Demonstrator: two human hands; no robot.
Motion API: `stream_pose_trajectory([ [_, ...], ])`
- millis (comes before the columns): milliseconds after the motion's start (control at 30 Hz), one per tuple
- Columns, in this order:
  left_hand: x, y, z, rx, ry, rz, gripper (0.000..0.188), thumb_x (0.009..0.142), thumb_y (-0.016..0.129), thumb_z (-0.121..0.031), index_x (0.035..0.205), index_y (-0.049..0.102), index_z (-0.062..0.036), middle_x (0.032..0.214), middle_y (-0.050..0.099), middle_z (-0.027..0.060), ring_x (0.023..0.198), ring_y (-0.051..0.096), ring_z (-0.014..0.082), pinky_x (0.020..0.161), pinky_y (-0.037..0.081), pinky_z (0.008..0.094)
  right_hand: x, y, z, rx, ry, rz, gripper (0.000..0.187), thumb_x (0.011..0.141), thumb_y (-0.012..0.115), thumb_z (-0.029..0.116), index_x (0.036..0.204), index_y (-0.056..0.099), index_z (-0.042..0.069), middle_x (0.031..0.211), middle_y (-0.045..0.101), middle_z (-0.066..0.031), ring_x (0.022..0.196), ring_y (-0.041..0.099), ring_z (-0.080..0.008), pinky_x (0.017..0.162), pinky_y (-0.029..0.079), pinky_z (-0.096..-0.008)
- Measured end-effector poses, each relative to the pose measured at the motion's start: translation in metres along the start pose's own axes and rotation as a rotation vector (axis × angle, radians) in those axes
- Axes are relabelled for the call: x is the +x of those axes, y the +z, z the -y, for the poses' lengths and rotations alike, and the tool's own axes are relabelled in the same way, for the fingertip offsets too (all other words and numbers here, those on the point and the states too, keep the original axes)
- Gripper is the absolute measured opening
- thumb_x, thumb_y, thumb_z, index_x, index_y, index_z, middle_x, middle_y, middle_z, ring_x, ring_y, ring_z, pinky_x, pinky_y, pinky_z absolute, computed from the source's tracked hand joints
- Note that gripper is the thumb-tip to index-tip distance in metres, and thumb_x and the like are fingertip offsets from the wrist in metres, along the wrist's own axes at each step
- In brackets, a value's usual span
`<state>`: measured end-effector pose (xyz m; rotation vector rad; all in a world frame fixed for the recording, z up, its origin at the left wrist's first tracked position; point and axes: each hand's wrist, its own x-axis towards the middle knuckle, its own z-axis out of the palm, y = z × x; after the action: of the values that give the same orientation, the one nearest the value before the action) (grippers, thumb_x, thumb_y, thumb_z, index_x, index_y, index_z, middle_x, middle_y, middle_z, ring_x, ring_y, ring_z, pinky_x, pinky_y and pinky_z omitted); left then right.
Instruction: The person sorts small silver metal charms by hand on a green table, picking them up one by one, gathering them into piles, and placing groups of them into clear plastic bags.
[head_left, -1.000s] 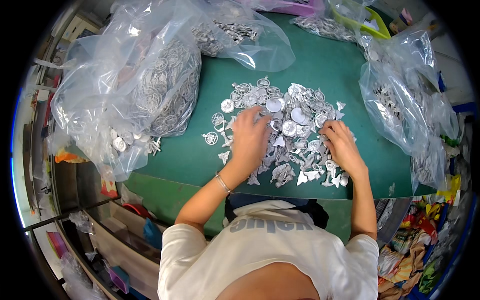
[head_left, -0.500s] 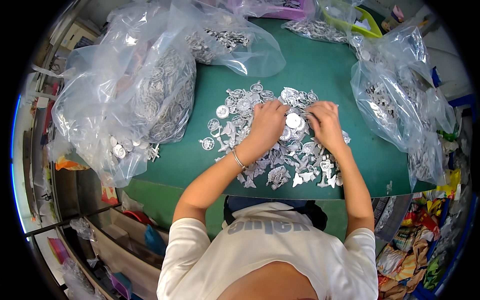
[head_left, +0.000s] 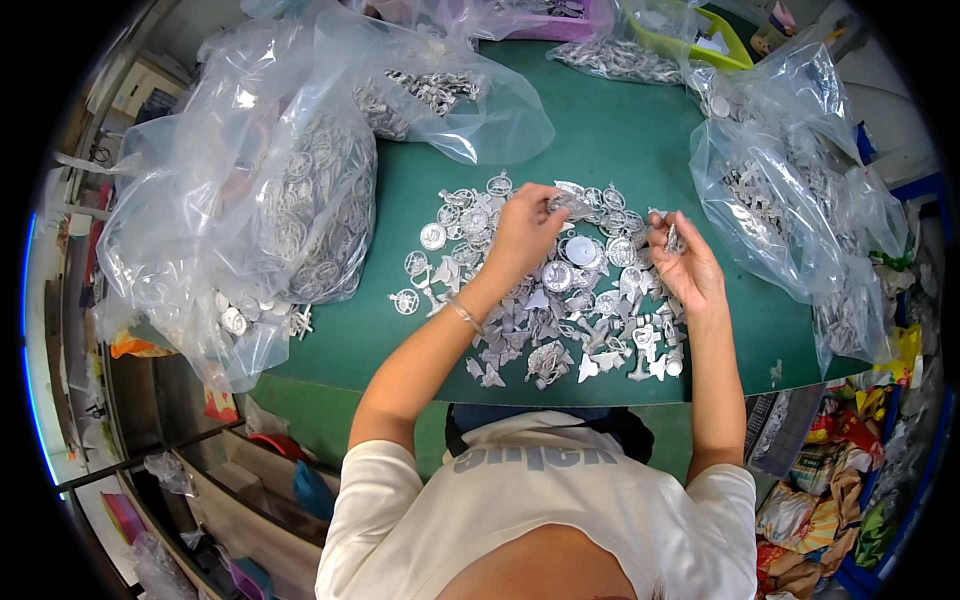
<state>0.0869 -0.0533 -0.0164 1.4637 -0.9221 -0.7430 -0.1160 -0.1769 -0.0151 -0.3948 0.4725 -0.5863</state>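
Observation:
A heap of silver-grey metal pendants in mixed shapes, some round and openwork, lies on the green table. My left hand is over the far part of the heap, its fingers closed on a grey metal pendant whose exact shape is partly hidden. At the heap's right edge my right hand is turned partly palm up. Its curled fingers hold a small grey metal pendant. Between the hands lie round medallion pendants.
Clear plastic bags full of metal pieces stand at the left, and more bags at the right. A purple basket and a lime-green tray are at the back. The table's front edge is close to my body.
My right hand has moved right, away from the heap's middle, and turned to show a pendant in its fingers. My left hand has shifted slightly, with a pendant now visible at its fingertips.

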Motion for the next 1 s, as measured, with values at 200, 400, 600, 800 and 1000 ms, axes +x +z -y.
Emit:
stream_pose_trajectory([
  [200, -0.012, -0.017, -0.009, -0.408, -0.367, 0.143, 0.024, 0.083, 0.06, 0.001, 0.105, 0.054, 0.0067, 0.095, 0.062, 0.0091, 0.08, 0.063, 0.0134, 0.072, 0.052, 0.0212, -0.004, 0.011, -0.007, -0.215, 0.122, 0.036, 0.01, 0.089, 0.054, 0.011, 0.092, 0.055, 0.002, 0.081, 0.057, -0.0092, 0.064, 0.051, -0.0162, 0.054, 0.041, -0.0247],
  [400, -0.023, -0.021, -0.013, 0.008, -0.255, 0.273, 0.012, 0.079, 0.063, 0.004, 0.09, 0.059, 0.0051, 0.082, 0.064, 0.0067, 0.076, 0.062, 0.0108, 0.067, 0.05, 0.0218, -0.012, 0.028, -0.01, -0.6, 0.012, -0.01, 0.019, 0.091, 0.052, 0.017, 0.096, 0.056, -0.001, 0.065, 0.046, 0.0005, 0.05, 0.042, -0.0088, 0.044, 0.032, -0.0207],
  [600, -0.031, -0.026, -0.026, 0.035, -0.092, 0.364, 0.01, 0.075, 0.067, 0.001, 0.079, 0.058, 0.0046, 0.072, 0.064, 0.008, 0.07, 0.063, 0.0117, 0.062, 0.05, 0.0234, -0.013, 0.034, -0.002, -0.851, -0.004, -0.111, 0.021, 0.093, 0.051, 0.022, 0.097, 0.054, 0.002, 0.059, 0.03, 0.0079, 0.048, 0.022, -0.0013, 0.042, 0.018, -0.0177],
  [800, -0.023, -0.026, -0.047, 0.437, 0.045, 0.377, 0.017, 0.067, 0.075, -0.005, 0.068, 0.059, 0.0011, 0.072, 0.066, 0.0056, 0.065, 0.062, 0.0129, 0.059, 0.047, 0.0242, 0.001, 0.013, -0.013, -1.328, -0.27, 0.028, 0.021, 0.088, 0.056, 0.019, 0.098, 0.061, 0.001, 0.063, 0.047, 0.0028, 0.058, 0.041, -0.0066, 0.056, 0.035, -0.0213],
  [1000, -0.021, -0.03, -0.054, 0.526, -0.005, 0.383, 0.016, 0.07, 0.073, -0.006, 0.073, 0.059, 0.0005, 0.069, 0.065, 0.0069, 0.064, 0.062, 0.0136, 0.056, 0.046, 0.024, 0.01, 0.02, -0.003, -1.559, -0.295, -0.015, 0.022, 0.089, 0.051, 0.013, 0.101, 0.061, -0.002, 0.073, 0.059, -0.0069, 0.075, 0.054, -0.0146, 0.07, 0.042, -0.0296],
])
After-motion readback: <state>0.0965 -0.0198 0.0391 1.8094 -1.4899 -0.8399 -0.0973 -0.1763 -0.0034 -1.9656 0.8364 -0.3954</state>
